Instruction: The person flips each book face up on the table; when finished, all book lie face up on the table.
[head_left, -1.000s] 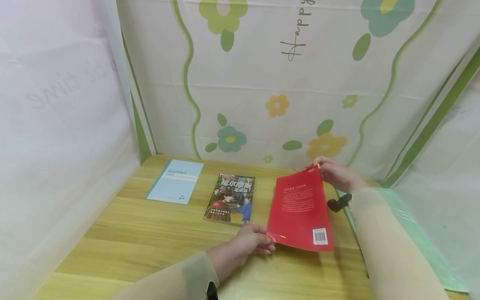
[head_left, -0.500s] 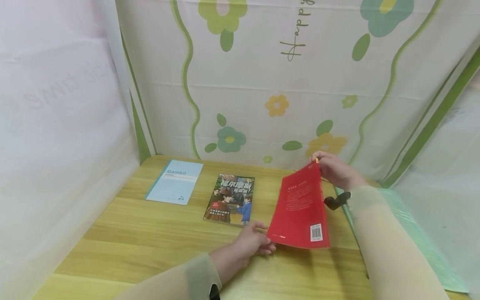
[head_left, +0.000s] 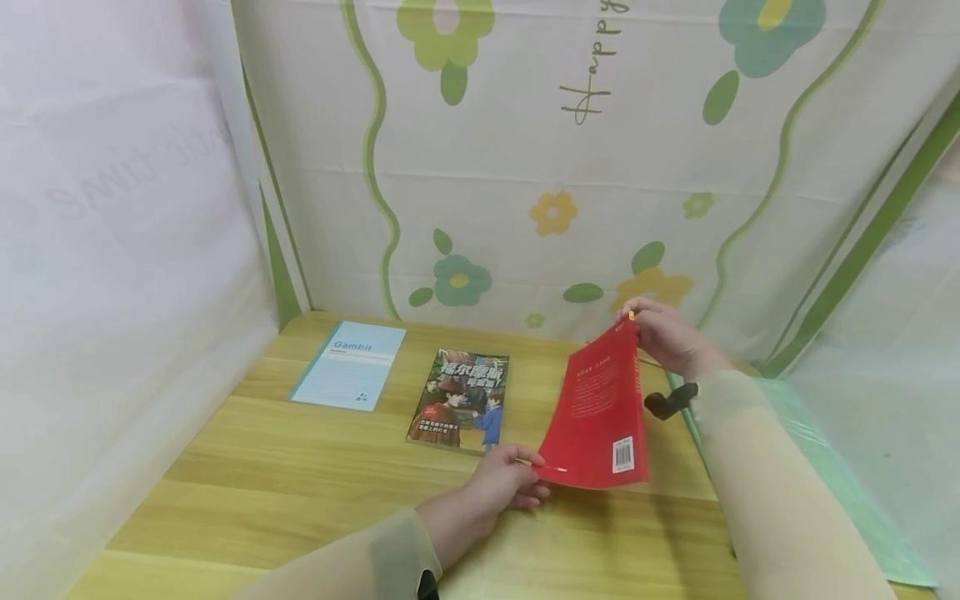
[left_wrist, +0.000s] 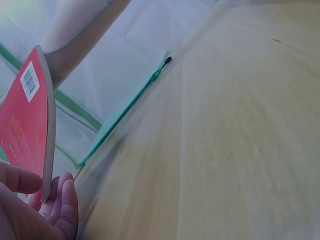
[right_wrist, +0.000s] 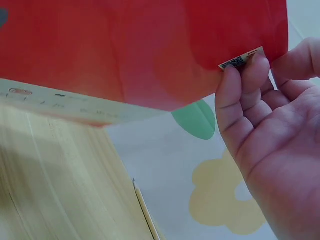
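Observation:
A red paperback book [head_left: 596, 408], back cover with its barcode toward the head camera, is held tilted above the table between both hands. My left hand [head_left: 498, 483] pinches its lower left corner, thumb on the cover and fingers behind, as the left wrist view shows. Up at the top right corner, my right hand [head_left: 669, 335] grips the book near the spine. In the right wrist view its fingertips press a small printed tab [right_wrist: 241, 59] against the red cover. Some pages show along the book's lower edge in that view.
A light blue Gambit notebook [head_left: 351, 365] lies at the back left of the wooden table [head_left: 300, 500]. Beside it is an illustrated book [head_left: 460, 400], just left of the red one. A mint-green flat pouch [head_left: 840, 467] lies along the right side. Flowered cloth [head_left: 480, 150] hangs behind.
The red book has turned to a steeper, narrower angle, its top edge rising and its lower right corner moving up and left. My right hand has risen slightly; my left stays nearly in place.

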